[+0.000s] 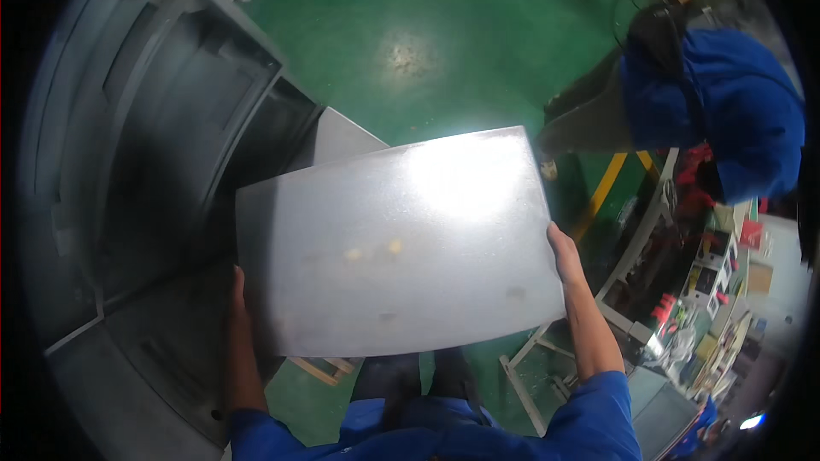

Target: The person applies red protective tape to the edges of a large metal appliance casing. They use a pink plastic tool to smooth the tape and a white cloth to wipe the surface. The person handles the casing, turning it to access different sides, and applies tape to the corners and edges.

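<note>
A large rectangular sheet-metal panel point(427, 265), silvery grey with a bright glare at its upper right and a few yellowish smudges near the middle, is held up in front of my body. My left hand point(238, 290) grips its left edge, the thumb showing along the side. On the opposite edge my right hand point(564, 252) is closed, its other fingers hidden behind the metal. The panel tilts slightly, its right end higher. Behind its far edge another pale flat piece point(342, 138) shows in part.
Large grey metal cabinets or frames point(171, 145) stand along the left. A co-worker in blue point(709, 94) bends over at the right. A cluttered workbench point(717, 290) with tools and small parts lies nearer on that side. Green floor point(410, 51) spreads ahead, and a white metal stand point(523, 388) is low by my legs.
</note>
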`<state>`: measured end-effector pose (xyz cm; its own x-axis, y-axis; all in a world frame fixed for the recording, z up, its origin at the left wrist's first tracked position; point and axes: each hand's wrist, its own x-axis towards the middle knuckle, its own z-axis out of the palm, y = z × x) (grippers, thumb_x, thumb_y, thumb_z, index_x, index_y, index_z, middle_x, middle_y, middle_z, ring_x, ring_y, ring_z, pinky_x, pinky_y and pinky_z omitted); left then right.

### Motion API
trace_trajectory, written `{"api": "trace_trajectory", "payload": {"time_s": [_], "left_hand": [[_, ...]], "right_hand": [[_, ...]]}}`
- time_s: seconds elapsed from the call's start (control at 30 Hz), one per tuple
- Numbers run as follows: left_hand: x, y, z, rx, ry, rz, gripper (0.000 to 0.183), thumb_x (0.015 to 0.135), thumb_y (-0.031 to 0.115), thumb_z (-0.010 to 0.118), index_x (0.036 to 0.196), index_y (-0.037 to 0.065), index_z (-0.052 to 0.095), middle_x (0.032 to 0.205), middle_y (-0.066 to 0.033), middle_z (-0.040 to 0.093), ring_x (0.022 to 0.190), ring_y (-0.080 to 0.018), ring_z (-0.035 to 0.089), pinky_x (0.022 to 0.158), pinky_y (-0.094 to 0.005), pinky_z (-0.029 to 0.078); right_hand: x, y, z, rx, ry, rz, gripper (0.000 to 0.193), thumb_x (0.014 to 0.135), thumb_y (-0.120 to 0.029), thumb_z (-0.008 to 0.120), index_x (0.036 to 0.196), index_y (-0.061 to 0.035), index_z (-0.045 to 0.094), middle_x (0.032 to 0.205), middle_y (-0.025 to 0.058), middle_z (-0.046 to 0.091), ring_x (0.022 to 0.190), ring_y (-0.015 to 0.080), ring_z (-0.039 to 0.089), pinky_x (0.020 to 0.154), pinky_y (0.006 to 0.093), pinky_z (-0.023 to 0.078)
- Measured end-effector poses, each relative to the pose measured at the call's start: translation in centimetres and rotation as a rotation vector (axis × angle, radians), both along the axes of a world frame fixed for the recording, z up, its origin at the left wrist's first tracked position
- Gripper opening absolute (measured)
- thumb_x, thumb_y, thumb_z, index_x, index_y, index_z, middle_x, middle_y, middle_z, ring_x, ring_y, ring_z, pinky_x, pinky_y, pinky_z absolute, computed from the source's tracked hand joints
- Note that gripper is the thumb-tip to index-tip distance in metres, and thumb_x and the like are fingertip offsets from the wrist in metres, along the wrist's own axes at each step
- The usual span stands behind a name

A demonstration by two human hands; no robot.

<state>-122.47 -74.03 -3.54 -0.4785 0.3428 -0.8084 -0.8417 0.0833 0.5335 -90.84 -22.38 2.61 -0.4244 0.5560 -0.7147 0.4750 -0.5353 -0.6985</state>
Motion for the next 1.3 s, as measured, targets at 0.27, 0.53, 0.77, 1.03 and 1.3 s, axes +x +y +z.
{"api": "trace_trajectory", "payload": {"time_s": [0.27, 0.53, 0.77, 1.03, 1.3], "left_hand": [[8.4, 11.3, 7.8, -0.212, 0.550, -0.274, 0.055, 0.091, 0.044, 0.040, 0.125, 0.001, 0.039, 0.121, -0.0063, 0.044, 0.103, -0.0134, 0.044, 0.089, -0.0284, 0.035], [13.2, 22.7, 16.9, 0.066, 0.743, -0.881, 0.063, 0.091, 0.048, 0.033, 0.129, -0.002, 0.034, 0.119, -0.0097, 0.046, 0.105, -0.0183, 0.047, 0.090, -0.0290, 0.036], [37.4, 38.1, 22.8, 0.501, 0.624, -1.449, 0.095, 0.076, 0.074, 0.027, 0.121, -0.008, 0.041, 0.102, -0.0143, 0.058, 0.086, -0.0197, 0.059, 0.072, -0.0279, 0.048], [58.8, 54.3, 18.5, 0.818, -0.251, -1.602, 0.072, 0.086, 0.058, 0.033, 0.117, -0.005, 0.047, 0.107, -0.0121, 0.056, 0.091, -0.0148, 0.055, 0.082, -0.0228, 0.042], [82.2, 61.0, 21.7, 0.924, -0.223, -2.000, 0.063, 0.088, 0.051, 0.039, 0.122, -0.003, 0.042, 0.113, -0.0118, 0.052, 0.097, -0.0161, 0.054, 0.084, -0.0255, 0.041]], "right_hand": [[26.6, -8.1, 4.6, 0.006, 0.103, -0.526, 0.034, 0.084, -0.028, 0.050, 0.102, 0.0010, 0.056, 0.091, 0.0042, 0.058, 0.082, 0.0128, 0.053, 0.074, 0.0263, 0.041], [50.8, -23.9, 18.4, 0.054, 0.561, -1.092, 0.038, 0.078, -0.026, 0.050, 0.103, 0.0020, 0.053, 0.093, 0.0148, 0.059, 0.082, 0.0231, 0.056, 0.077, 0.0340, 0.044], [64.8, -44.6, 26.0, 0.420, 0.567, -1.558, 0.039, 0.080, -0.030, 0.046, 0.100, 0.0012, 0.056, 0.092, 0.0111, 0.059, 0.080, 0.0197, 0.056, 0.072, 0.0312, 0.045], [68.9, -58.3, 24.6, 0.695, 0.386, -1.919, 0.035, 0.081, -0.030, 0.043, 0.094, -0.0005, 0.058, 0.086, 0.0088, 0.059, 0.076, 0.0159, 0.055, 0.066, 0.0292, 0.045], [71.2, -59.5, 23.0, 0.800, 0.385, -2.057, 0.032, 0.079, -0.026, 0.045, 0.094, -0.0002, 0.057, 0.083, 0.0086, 0.059, 0.069, 0.0186, 0.057, 0.063, 0.0317, 0.048]]}}
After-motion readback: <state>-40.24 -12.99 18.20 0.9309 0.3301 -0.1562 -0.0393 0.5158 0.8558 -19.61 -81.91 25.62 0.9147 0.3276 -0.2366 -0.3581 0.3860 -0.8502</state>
